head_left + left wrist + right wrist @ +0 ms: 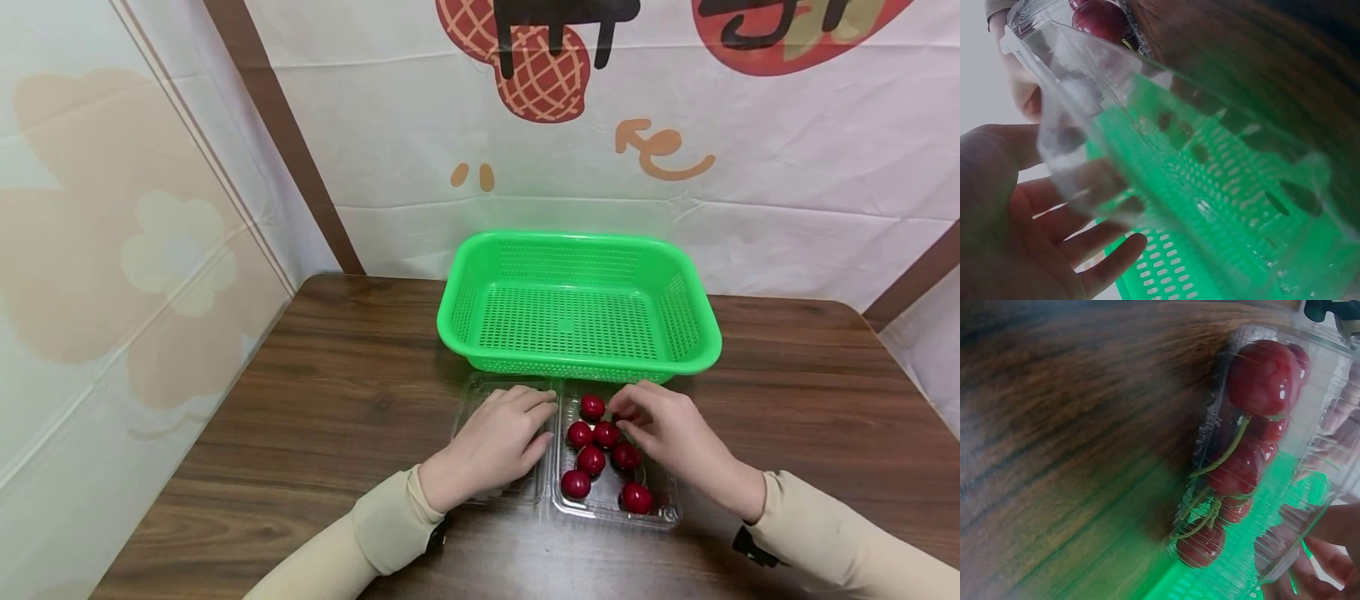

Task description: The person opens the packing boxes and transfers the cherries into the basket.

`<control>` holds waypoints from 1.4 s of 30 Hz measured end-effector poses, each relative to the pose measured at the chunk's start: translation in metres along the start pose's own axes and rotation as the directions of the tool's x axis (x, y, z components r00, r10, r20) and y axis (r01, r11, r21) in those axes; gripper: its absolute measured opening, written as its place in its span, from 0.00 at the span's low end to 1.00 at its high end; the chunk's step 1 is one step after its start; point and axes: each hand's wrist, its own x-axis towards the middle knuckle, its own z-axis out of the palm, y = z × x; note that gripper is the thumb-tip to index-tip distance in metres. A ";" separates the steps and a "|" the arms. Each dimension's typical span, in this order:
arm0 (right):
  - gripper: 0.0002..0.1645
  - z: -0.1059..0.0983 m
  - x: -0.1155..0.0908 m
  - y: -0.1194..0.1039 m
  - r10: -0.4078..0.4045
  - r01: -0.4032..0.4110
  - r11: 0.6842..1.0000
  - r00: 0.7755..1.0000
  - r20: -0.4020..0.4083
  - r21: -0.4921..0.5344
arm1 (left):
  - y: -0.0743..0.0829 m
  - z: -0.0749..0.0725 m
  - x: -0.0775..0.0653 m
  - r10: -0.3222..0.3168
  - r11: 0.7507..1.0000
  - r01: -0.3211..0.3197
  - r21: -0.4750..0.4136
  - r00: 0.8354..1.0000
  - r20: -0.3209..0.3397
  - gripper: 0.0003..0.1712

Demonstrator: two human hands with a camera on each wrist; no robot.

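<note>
From the head view I have the widest look: a clear, hinged plastic container [615,515] lies opened flat on a brown wood-grain table [322,400], just in front of a rectangular bright green plastic basket [562,325] with perforated sides. I count seven round, glossy dark red cherries [590,460] in the container's right half. The left hand [498,433] rests over the left half, its fingers loosely extended and clasping nothing that I can see. The right hand [678,433] reaches over the right edge near the far corner, its fingers bent, with thumb and forefinger apart.

My right wrist view adds what the head view hardly gives me: thin green stems [1232,448] on the cherries, and fingertips seen through the clear wall. The left wrist view shows me the left fingers spread, partly behind blurred, see-through plastic.

I cannot tell whether another cherry sits beneath the right fingers. In the left wrist view the fruit is cut off at the top edge. A dark object [1324,309] at the right wrist view's top corner is cropped, and I cannot identify it.
</note>
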 end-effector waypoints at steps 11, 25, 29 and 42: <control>0.20 0.005 -0.001 0.002 -0.020 0.027 0.998 0.993 0.116 -0.054 | 0.000 0.001 0.000 0.014 1.000 -0.014 0.023 1.000 -0.008 0.19; 0.22 0.009 0.002 -0.001 0.015 0.011 0.992 0.978 0.206 -0.122 | 0.001 0.001 -0.001 0.011 1.000 -0.011 0.011 1.000 0.001 0.20; 0.22 0.011 0.002 0.000 0.027 0.002 0.991 0.976 0.216 -0.132 | 0.001 0.001 -0.001 0.010 1.000 -0.010 0.008 1.000 0.000 0.19; 0.20 0.015 0.007 0.000 0.028 0.007 0.989 0.972 0.233 -0.150 | 0.001 -0.002 0.000 0.005 1.000 -0.005 -0.004 1.000 0.008 0.19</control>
